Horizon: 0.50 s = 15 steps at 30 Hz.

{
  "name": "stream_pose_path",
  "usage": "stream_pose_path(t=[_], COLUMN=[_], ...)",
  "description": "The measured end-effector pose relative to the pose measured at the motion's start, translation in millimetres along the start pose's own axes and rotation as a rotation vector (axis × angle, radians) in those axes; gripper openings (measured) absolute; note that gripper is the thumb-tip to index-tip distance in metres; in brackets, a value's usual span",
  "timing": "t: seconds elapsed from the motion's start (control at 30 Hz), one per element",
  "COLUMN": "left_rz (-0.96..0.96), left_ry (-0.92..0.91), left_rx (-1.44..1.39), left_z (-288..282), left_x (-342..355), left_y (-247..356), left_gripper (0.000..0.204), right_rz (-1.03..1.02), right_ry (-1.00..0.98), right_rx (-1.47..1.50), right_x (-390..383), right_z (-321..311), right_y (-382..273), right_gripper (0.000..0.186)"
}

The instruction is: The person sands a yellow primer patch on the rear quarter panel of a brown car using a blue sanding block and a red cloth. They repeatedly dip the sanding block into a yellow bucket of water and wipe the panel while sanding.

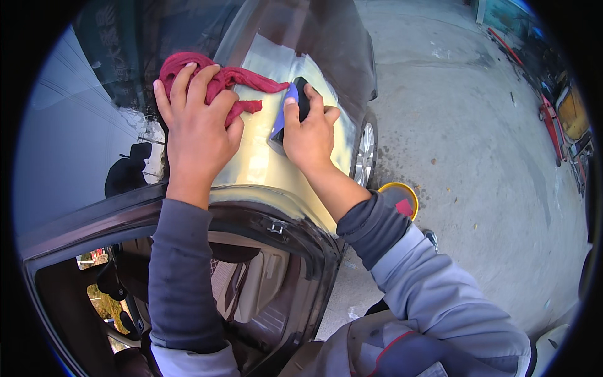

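Observation:
My left hand (200,116) rests on a bunched red cloth (182,63), its fingers curled over it, at the edge of the dark car glass (188,25). A twisted tail of the cloth runs right to the sanding block (291,103) in my right hand (309,135). That block is black with a purple-blue layer; my thumb and fingers grip it from both sides. Its underside is hidden against the car's body panel (260,154), which is coated pale yellow with greyish patches and surrounded by dark brown paint.
Below my hands is the car's open door frame (276,227), with a beige seat (260,283) inside. A wheel (365,154) and a yellow-rimmed bucket (411,195) holding a red piece are to the right. Across the concrete floor (471,144) lies a red floor jack (551,129).

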<state>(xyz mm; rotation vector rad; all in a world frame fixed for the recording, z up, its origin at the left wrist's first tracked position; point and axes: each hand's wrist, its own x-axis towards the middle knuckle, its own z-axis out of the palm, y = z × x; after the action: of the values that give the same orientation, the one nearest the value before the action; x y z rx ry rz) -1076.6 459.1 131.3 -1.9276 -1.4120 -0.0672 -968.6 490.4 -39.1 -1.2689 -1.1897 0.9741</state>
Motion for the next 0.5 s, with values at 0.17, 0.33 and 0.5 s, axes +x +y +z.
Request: stream_pose_path(t=[0.17,0.33,0.5], left_rz=[-0.025,-0.019,-0.009], left_ry=[-0.031,-0.011,0.002], left_rx=[0.008,-0.01,-0.001], left_z=[0.2,-0.1,0.4], left_x=[0.6,1.0,0.5], left_y=[0.2,0.1,-0.1], left_gripper=[0.02,0.02,0.02], right_rz=[0.036,-0.094,-0.062], right_ry=[-0.102,0.032,0.132], right_rx=[-0.091,0.029,0.011], right_x=[-83.4,-52.8,17.2], right_z=[-22.0,5.7,35.9], right_y=[35.7,44.4,17.7], right_gripper=[0.066,0.063,0.061])
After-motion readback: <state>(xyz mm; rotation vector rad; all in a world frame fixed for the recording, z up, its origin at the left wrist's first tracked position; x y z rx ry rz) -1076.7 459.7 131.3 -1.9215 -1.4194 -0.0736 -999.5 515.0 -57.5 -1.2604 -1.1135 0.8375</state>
